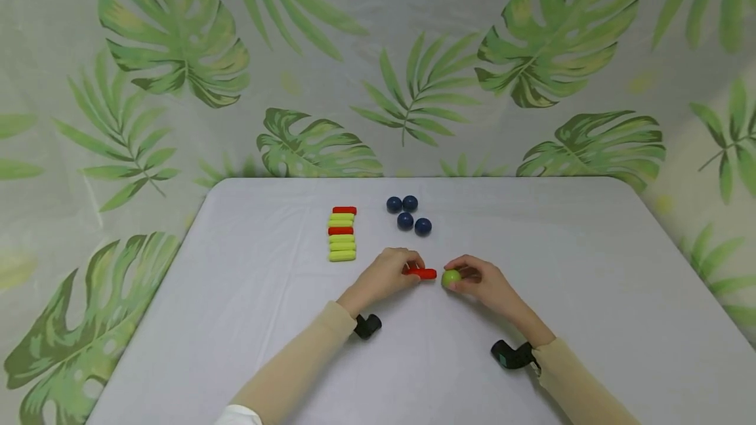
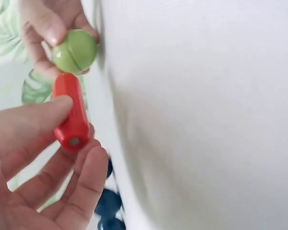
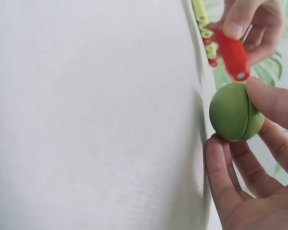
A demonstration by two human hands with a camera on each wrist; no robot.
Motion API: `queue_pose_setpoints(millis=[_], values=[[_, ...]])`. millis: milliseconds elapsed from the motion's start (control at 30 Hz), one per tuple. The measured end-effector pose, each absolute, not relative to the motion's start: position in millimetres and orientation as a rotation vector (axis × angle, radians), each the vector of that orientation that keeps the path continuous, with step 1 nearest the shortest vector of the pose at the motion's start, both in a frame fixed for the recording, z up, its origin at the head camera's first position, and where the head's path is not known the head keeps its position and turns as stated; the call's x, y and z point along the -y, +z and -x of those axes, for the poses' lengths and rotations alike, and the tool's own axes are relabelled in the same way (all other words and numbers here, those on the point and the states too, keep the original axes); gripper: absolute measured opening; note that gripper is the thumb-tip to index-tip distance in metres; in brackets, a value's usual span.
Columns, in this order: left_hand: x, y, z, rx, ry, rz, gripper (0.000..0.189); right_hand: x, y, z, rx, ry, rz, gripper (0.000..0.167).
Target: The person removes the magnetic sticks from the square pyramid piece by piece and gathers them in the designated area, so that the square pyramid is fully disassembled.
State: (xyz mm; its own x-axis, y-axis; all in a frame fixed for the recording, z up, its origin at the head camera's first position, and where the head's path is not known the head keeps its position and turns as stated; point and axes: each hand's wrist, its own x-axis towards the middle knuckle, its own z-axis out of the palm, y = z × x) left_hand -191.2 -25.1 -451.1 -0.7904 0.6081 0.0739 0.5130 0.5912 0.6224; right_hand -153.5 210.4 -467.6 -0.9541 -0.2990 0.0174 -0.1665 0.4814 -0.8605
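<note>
My left hand (image 1: 394, 272) pinches a red rod (image 2: 72, 110) between thumb and fingers; its visible end has a small grey metallic spot. Facing it, my right hand (image 1: 481, 283) holds a green ball (image 3: 236, 112) with a seam line round it, between thumb and fingertips. In the head view a small gap shows between the rod's tip and the ball. The left wrist view has the rod's far end overlapping the ball, and whether they touch there I cannot tell. Both hands are low over the white table (image 1: 531, 235).
Left of centre, several yellow and red rods (image 1: 342, 239) lie in a column. Several dark blue balls (image 1: 405, 220) are grouped behind the hands. A black wrist device (image 1: 367, 326) is at the left wrist, another black device (image 1: 511, 354) at the right. A leaf-patterned cloth (image 1: 413, 97) hangs behind.
</note>
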Motion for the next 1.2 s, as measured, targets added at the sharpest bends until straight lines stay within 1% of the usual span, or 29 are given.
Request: queue_pose_setpoints(millis=[167,400,567,900,1200], values=[[53.4,-446.5,187.8,-2.683,1.058,-0.944,0.014,-208.2,-463.3,164.2,-2.618,-1.508,0.365,0.030],[103.0,-448.0,181.7,-2.831,1.070,-0.753,0.013,-208.2,-456.8,189.5,-2.654,-1.562,0.317,0.034],[126.4,-450.0,179.4,-2.957,0.981,-0.674,0.016,-207.1,-452.8,211.1,-2.709,-1.570,0.283,0.035],[133.5,-453.8,183.4,-3.015,0.847,-0.543,0.018,-200.5,-457.5,253.5,-2.794,-1.486,0.170,0.033],[134.1,-452.4,184.9,-3.052,0.826,-0.536,0.019,-193.4,-462.7,270.8,-2.824,-1.383,0.178,0.032]])
